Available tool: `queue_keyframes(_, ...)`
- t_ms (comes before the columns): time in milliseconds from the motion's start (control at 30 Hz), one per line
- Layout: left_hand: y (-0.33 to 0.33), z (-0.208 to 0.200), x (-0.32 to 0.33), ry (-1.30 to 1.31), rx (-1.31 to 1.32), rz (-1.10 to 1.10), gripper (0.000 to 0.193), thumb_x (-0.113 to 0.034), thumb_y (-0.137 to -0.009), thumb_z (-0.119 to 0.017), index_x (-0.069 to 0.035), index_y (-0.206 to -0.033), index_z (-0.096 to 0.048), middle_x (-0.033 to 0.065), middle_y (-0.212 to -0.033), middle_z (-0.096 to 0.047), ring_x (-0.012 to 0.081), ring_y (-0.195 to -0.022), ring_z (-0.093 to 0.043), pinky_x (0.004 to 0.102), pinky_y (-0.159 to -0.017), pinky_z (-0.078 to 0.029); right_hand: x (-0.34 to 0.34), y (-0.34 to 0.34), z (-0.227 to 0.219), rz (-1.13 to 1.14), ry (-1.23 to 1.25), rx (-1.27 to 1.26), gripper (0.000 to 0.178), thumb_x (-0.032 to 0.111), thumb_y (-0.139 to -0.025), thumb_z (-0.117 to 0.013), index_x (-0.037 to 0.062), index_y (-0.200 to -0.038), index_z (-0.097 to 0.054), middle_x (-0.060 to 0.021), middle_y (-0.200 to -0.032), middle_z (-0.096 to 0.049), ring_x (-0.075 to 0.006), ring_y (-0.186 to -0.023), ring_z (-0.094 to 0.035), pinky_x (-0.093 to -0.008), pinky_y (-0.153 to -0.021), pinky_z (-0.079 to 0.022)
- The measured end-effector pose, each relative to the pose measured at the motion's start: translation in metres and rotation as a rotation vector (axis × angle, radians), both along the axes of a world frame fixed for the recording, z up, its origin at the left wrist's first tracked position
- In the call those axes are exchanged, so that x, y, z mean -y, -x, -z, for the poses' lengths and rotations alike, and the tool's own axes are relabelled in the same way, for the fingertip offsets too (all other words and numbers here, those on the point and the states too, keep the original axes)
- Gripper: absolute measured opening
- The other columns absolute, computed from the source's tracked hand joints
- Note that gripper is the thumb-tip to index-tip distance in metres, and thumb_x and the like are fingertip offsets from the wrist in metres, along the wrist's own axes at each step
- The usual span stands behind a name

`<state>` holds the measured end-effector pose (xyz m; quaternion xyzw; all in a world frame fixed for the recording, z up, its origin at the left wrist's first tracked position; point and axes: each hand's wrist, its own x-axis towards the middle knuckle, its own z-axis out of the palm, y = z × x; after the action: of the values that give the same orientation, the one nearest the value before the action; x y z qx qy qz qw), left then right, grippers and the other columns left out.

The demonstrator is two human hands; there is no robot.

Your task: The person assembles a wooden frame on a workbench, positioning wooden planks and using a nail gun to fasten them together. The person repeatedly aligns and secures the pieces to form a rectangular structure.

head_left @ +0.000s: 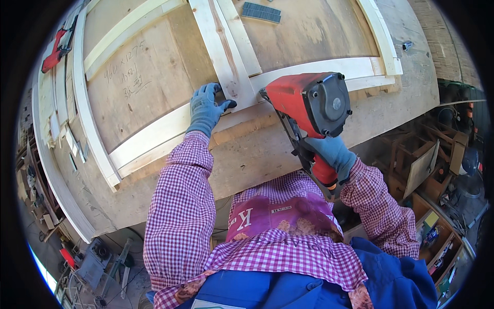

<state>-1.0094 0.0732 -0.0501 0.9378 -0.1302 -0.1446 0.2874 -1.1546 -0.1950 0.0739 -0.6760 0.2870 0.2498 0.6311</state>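
Note:
My left hand (206,107), in a blue-grey glove with dark fingertips, rests on the near rail (162,135) of a pale wooden frame. Its thumb and fingers are spread apart against the left edge of a wide crosswise board (224,51), where that board meets the rail. Closed around the handle of a red and black nail gun (293,100) is my gloved right hand (333,157). The gun's nose is close to the foot of the crosswise board, just right of my left hand; whether it touches the wood I cannot tell.
Grey strips of fasteners (261,13) lie on the panel at the far side. A second red tool (55,51) and loose slats sit at the left. The workbench (247,154) has its near edge in front of my body. Wooden furniture pieces (422,154) stand at the right.

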Motion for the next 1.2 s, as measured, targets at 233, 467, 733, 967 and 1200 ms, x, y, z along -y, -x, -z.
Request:
queue_keyframes(233,0.006,0.001,0.003,-0.07,0.061,-0.021,0.053,-0.036,-0.069,-0.081,-0.008,-0.109,-0.059,0.0119,-0.108,-0.06,0.0311,-0.102,-0.055,0.0405,-0.089,-0.044,0.002,0.003,0.003,-0.054,-0.009,-0.06,0.032,0.006,-0.077,-0.065,-0.0009,-0.108,-0.058,-0.0101,-0.079,-0.066,-0.0161,-0.061,-0.062,-0.0296,-0.053,-0.051)
queue_keyframes(467,0.005,0.0,0.005,-0.055,0.076,-0.034,0.051,-0.031,-0.069,-0.081,-0.007,-0.108,-0.059,0.0113,-0.107,-0.06,0.0307,-0.102,-0.054,0.04,-0.088,-0.044,0.006,0.004,0.011,-0.172,0.18,0.113,0.044,0.008,-0.074,-0.067,0.0015,-0.116,-0.058,-0.0136,-0.11,-0.062,-0.0231,-0.097,-0.061,-0.0343,-0.084,-0.05)
queue_keyframes(733,0.017,-0.006,0.008,-0.133,0.151,-0.095,0.07,-0.044,-0.065,-0.081,-0.006,-0.117,-0.053,0.0136,-0.115,-0.055,0.033,-0.108,-0.051,0.0414,-0.094,-0.042,0.016,0.019,0.023,-0.106,0.108,-0.08,0.032,0.006,-0.079,-0.062,-0.002,-0.11,-0.062,-0.0104,-0.088,-0.067,-0.0179,-0.072,-0.063,-0.0321,-0.063,-0.053)
queue_keyframes(967,0.092,-0.023,-0.02,-0.091,0.258,-0.264,0.078,-0.045,-0.08,-0.069,0.003,-0.134,-0.04,0.0232,-0.138,-0.041,0.0383,-0.129,-0.036,0.0487,-0.111,-0.025,0.005,0.007,0.018,-0.064,-0.014,-0.012,0.012,0.009,-0.081,-0.058,-0.0015,-0.076,-0.06,-0.01,-0.061,-0.059,-0.0196,-0.048,-0.056,-0.0317,-0.046,-0.044)
queue_keyframes(1200,0.245,-0.041,-0.093,-0.169,0.123,-0.46,0.066,-0.036,-0.084,-0.068,0.002,-0.132,-0.044,0.0207,-0.138,-0.042,0.0391,-0.127,-0.037,0.0479,-0.109,-0.029,0.016,0.004,0.025,-0.061,0.0,0.068,0.02,0.014,-0.078,-0.06,-0.0024,-0.067,-0.059,-0.0119,-0.057,-0.058,-0.022,-0.045,-0.056,-0.0329,-0.045,-0.043)
